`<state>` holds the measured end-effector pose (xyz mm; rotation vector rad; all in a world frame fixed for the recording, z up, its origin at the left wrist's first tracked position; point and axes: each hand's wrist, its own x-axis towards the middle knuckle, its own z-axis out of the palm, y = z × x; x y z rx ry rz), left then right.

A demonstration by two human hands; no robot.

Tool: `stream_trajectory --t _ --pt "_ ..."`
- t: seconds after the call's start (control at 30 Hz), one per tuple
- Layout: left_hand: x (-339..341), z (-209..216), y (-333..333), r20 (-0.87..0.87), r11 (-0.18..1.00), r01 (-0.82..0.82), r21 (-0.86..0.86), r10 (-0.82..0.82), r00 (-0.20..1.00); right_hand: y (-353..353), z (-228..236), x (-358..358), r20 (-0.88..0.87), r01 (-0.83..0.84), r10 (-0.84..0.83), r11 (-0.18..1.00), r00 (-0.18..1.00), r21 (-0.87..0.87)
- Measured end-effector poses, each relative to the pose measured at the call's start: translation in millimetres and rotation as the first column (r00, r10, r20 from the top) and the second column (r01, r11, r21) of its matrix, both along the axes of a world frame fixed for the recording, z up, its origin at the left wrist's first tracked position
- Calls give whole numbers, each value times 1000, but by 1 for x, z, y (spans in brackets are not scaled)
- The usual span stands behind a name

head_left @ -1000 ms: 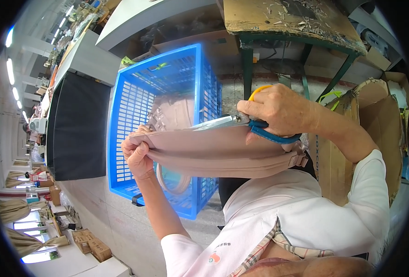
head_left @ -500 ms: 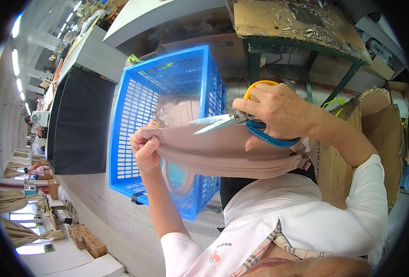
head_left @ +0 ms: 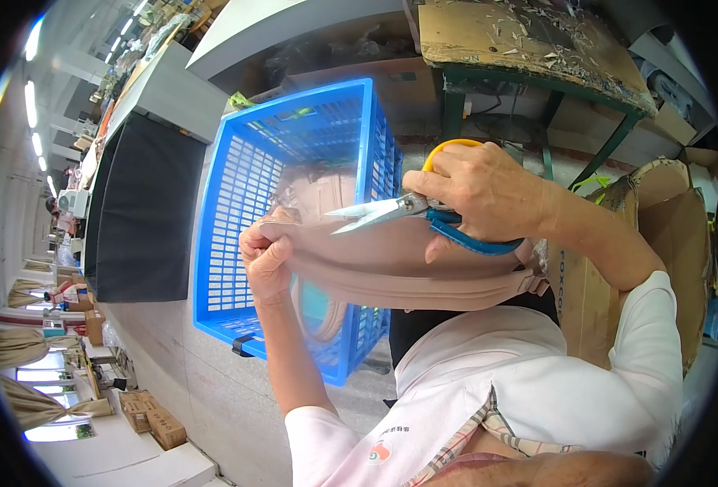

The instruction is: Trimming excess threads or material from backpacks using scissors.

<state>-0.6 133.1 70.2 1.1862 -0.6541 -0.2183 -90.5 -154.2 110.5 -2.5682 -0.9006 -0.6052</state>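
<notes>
My left hand point(head_left: 268, 261) pinches one end of a dusty-pink bag point(head_left: 351, 264) between thumb and fingers. The bag stretches to the right across my front, and a strap with a buckle shows at its right end. Over it, my right hand point(head_left: 501, 195) holds scissors point(head_left: 383, 213) by one yellow and one blue handle loop. The blades are parted and point left, towards my left hand. Whether they touch the fabric I cannot tell. Beneath the bag stands a blue plastic basket point(head_left: 365, 134) with more pink pieces point(head_left: 326, 187) inside.
A scrap-strewn table point(head_left: 529, 49) with green legs stands at the far right. Open cardboard boxes point(head_left: 667, 235) are beside my right arm. To the left of the basket is a black-covered cabinet side point(head_left: 148, 211); a white counter point(head_left: 294, 24) runs along the back.
My left hand has shifted slightly right and turned, and the bag's held end is more bunched. The scissors have moved slightly left, with the blades still parted.
</notes>
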Motion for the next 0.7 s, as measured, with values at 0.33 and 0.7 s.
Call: stream_trajectory --t 0.33,0.7 --pt "1 -2 -1 -25 1000 3 -6 -3 1000 -2 -7 4 -73 -30 26 999 997 -45" --pt "-6 10 -28 -86 959 -174 222 198 977 -7 -47 3 -428 127 169 804 888 581"
